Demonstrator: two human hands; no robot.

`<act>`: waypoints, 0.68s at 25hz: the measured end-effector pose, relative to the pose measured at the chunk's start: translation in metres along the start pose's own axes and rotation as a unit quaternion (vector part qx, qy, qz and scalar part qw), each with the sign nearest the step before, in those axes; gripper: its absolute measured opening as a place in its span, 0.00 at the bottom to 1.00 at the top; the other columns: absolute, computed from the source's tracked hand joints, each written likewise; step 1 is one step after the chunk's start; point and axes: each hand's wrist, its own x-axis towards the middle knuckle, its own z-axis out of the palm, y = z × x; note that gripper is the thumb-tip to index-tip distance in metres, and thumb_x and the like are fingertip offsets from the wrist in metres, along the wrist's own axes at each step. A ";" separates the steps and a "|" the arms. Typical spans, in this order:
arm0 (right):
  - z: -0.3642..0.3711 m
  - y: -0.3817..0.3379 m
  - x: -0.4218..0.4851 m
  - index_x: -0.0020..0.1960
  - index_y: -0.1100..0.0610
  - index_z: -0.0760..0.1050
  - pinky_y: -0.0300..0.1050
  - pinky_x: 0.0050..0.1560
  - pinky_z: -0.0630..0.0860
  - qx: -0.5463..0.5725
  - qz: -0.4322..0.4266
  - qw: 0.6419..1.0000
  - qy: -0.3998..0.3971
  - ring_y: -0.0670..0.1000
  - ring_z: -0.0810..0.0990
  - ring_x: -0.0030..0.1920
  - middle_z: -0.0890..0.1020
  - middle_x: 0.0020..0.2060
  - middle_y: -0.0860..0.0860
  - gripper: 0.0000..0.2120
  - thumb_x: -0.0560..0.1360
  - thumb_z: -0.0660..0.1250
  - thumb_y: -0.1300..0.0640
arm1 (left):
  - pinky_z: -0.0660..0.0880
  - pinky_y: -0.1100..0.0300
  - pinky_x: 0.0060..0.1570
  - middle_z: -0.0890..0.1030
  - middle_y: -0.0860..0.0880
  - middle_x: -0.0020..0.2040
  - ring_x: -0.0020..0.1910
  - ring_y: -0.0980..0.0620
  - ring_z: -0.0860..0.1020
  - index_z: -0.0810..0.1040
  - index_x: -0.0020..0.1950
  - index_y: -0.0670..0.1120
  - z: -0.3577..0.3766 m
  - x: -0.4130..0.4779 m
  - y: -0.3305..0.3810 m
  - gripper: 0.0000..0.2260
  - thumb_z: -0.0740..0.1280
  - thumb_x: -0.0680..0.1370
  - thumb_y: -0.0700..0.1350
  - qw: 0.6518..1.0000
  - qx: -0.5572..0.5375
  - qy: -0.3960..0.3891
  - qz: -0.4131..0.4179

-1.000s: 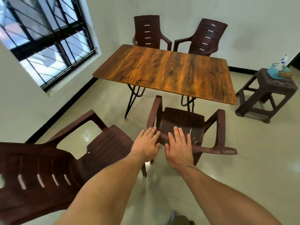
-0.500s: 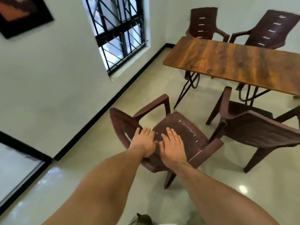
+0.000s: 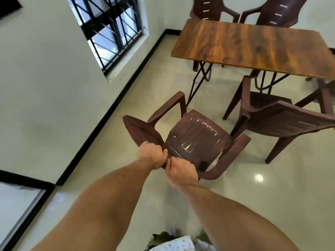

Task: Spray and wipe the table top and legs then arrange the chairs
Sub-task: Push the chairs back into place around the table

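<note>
Arranging chairs, judged the last stage. Head view: left grip [image 3: 151,154] and right grip [image 3: 181,172], side by side, clasp the backrest of a chair [image 3: 195,140] ahead of them, apart from the desk [image 3: 253,46]. Second chair [image 3: 282,122], ahead-right, is tucked in. Wiping: cannot verify.

Both hands [image 3: 165,161] gripping chair [image 3: 197,140] backrest top — table [image 3: 253,46] beyond

Fingertips of left hand [image 3: 151,155] and right hand [image 3: 181,172] tucked round backrest rim of held chair [image 3: 195,140], out of sight. Its legs mostly hidden beneath seat. Second chair [image 3: 282,120], right of hands: far armrest cut by frame edge. Table [image 3: 253,46] beyond hands: right end cut off. Far left chair [image 3: 208,8], far right chair [image 3: 279,11]: backrest tops cut off. Patterned cloth [image 3: 174,241] below forearms blurred, unidentifiable.
</note>
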 end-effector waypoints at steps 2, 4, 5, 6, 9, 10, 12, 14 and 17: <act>-0.002 0.003 0.006 0.48 0.53 0.77 0.50 0.39 0.74 -0.001 -0.033 0.999 0.019 0.57 0.83 0.42 0.83 0.44 0.51 0.17 0.82 0.52 0.47 | 0.68 0.50 0.64 0.87 0.46 0.50 0.53 0.45 0.82 0.85 0.49 0.45 -0.004 0.007 -0.001 0.28 0.47 0.83 0.55 1.000 0.004 0.022 0.000; -0.001 0.015 0.015 0.43 0.52 0.77 0.50 0.34 0.73 0.002 -0.049 0.998 0.038 0.58 0.82 0.37 0.83 0.40 0.51 0.18 0.80 0.53 0.46 | 0.69 0.50 0.62 0.87 0.46 0.50 0.53 0.45 0.83 0.85 0.48 0.44 -0.006 0.013 0.002 0.28 0.47 0.83 0.54 1.000 0.001 0.025 0.002; 0.001 0.025 0.020 0.41 0.52 0.76 0.49 0.32 0.71 -0.009 -0.063 0.997 0.048 0.58 0.81 0.34 0.83 0.37 0.50 0.18 0.79 0.53 0.45 | 0.69 0.50 0.61 0.87 0.46 0.50 0.53 0.45 0.83 0.85 0.48 0.44 -0.006 0.017 0.008 0.27 0.47 0.83 0.53 1.000 -0.002 0.025 0.003; -0.001 0.037 0.024 0.39 0.52 0.76 0.48 0.31 0.70 -0.025 -0.076 0.995 0.056 0.58 0.81 0.32 0.82 0.35 0.50 0.19 0.78 0.53 0.44 | 0.69 0.49 0.60 0.87 0.46 0.50 0.53 0.44 0.83 0.85 0.48 0.44 -0.007 0.020 0.014 0.27 0.47 0.83 0.53 0.999 -0.005 0.032 0.004; -0.020 0.077 0.042 0.39 0.51 0.75 0.48 0.33 0.72 -0.051 -0.098 0.992 0.056 0.56 0.80 0.33 0.81 0.35 0.49 0.20 0.78 0.51 0.43 | 0.70 0.49 0.57 0.87 0.46 0.49 0.52 0.43 0.83 0.85 0.47 0.45 -0.018 0.035 0.039 0.27 0.48 0.83 0.54 0.999 -0.013 0.048 -0.004; -0.027 0.089 0.049 0.40 0.51 0.75 0.48 0.34 0.73 -0.048 -0.104 0.992 0.052 0.56 0.80 0.35 0.81 0.36 0.49 0.21 0.79 0.50 0.42 | 0.70 0.49 0.57 0.87 0.45 0.48 0.51 0.43 0.83 0.85 0.47 0.45 -0.020 0.041 0.048 0.27 0.48 0.83 0.55 0.998 -0.021 0.053 -0.017; -0.038 0.106 0.064 0.41 0.51 0.75 0.49 0.37 0.76 -0.046 -0.125 0.990 0.041 0.55 0.80 0.37 0.81 0.38 0.48 0.22 0.79 0.48 0.41 | 0.69 0.49 0.56 0.87 0.45 0.47 0.50 0.44 0.83 0.86 0.47 0.45 -0.026 0.052 0.061 0.28 0.49 0.83 0.56 0.996 -0.041 0.062 -0.052; -0.047 0.124 0.080 0.42 0.51 0.76 0.50 0.38 0.77 -0.044 -0.139 0.989 0.034 0.54 0.80 0.38 0.81 0.38 0.48 0.22 0.79 0.48 0.41 | 0.69 0.49 0.58 0.87 0.45 0.46 0.50 0.44 0.82 0.86 0.46 0.45 -0.033 0.068 0.076 0.29 0.49 0.83 0.57 0.993 -0.056 0.073 -0.076; -0.061 0.161 0.108 0.42 0.51 0.77 0.50 0.37 0.77 -0.047 -0.155 0.986 0.040 0.54 0.80 0.38 0.81 0.38 0.48 0.22 0.79 0.50 0.42 | 0.66 0.47 0.67 0.86 0.46 0.46 0.53 0.46 0.82 0.86 0.46 0.45 -0.048 0.100 0.098 0.31 0.47 0.83 0.58 0.988 -0.082 0.090 -0.095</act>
